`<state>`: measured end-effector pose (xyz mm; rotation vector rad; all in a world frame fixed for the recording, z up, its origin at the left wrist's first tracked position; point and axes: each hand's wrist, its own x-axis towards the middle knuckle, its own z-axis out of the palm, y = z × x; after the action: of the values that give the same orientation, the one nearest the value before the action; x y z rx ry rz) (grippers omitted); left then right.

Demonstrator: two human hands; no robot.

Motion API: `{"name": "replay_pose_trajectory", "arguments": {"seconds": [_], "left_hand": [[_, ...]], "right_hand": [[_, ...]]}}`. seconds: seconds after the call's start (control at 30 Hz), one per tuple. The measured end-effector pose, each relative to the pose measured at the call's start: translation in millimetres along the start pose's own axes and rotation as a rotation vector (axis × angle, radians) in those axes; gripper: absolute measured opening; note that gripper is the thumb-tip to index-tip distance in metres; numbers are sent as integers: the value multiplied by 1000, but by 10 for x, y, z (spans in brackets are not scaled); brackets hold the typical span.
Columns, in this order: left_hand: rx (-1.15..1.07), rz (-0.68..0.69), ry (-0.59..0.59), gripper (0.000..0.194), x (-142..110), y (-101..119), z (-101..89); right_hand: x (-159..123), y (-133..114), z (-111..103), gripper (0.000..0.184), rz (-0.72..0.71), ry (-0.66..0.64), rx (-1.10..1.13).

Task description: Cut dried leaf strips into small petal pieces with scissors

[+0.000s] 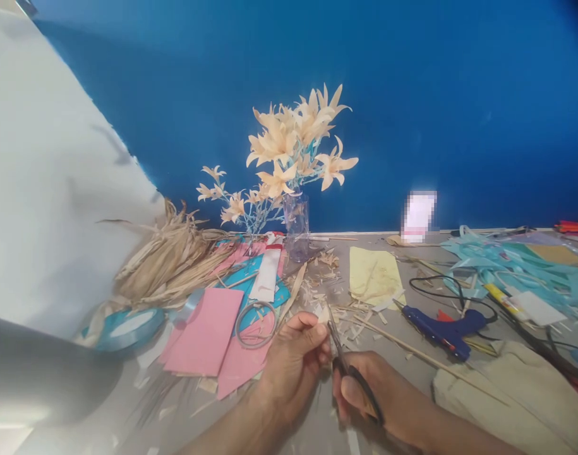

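My left hand point(295, 357) pinches a small pale piece of dried husk point(323, 315) between thumb and fingers. A pair of scissors point(362, 379) with dark handles sits in my right hand point(383, 392), its blades pointing up and away from me. Those blades touch or nearly touch the husk piece; whether they are closed on it I cannot tell. Just beyond my hands, pale husk scraps point(319, 284) litter the table. Left of my left hand lie a roll of grey tape or wire point(256, 346) and several pink sheets point(213, 328).
Husk-coloured artificial flowers point(282, 136) stand in a clear bottle point(297, 243) at the back. On the right are a blue glue gun point(443, 328), a yellow cloth point(376, 278), a thin stick point(426, 360) and teal ribbons point(520, 265). Dried husks point(160, 265) and a ribbon roll point(127, 328) lie left.
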<state>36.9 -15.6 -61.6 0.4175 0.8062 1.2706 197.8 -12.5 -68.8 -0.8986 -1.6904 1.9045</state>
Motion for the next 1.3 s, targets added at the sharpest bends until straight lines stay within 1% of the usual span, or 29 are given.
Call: {"name": "replay_pose_trajectory", "arguments": {"seconds": [0.13, 0.3, 0.47, 0.6, 0.73, 0.9, 1.0, 1.13, 1.3], "left_hand": [[14, -42, 3, 28, -38, -19, 42], [25, -68, -3, 32, -58, -1, 73], [61, -82, 15, 33, -70, -14, 75], [39, -85, -10, 31, -68, -19, 65], [12, -98, -8, 31, -58, -20, 48], [2, -87, -2, 34, -56, -35, 29], [5, -91, 13, 34, -61, -40, 27], [18, -89, -13, 33, -62, -34, 27], [11, -83, 0, 32, -63, -22, 28]], "right_hand": [[20, 28, 56, 69, -39, 66, 19], [15, 53, 45, 68, -35, 85, 4], [13, 22, 45, 68, -18, 79, 14], [0, -11, 43, 67, -23, 76, 21], [-4, 0, 47, 69, -35, 61, 22], [5, 11, 63, 71, -27, 73, 16], [3, 11, 63, 70, -20, 73, 31], [-6, 0, 58, 70, -13, 70, 24], [-2, 2, 63, 67, 6, 66, 35]]}}
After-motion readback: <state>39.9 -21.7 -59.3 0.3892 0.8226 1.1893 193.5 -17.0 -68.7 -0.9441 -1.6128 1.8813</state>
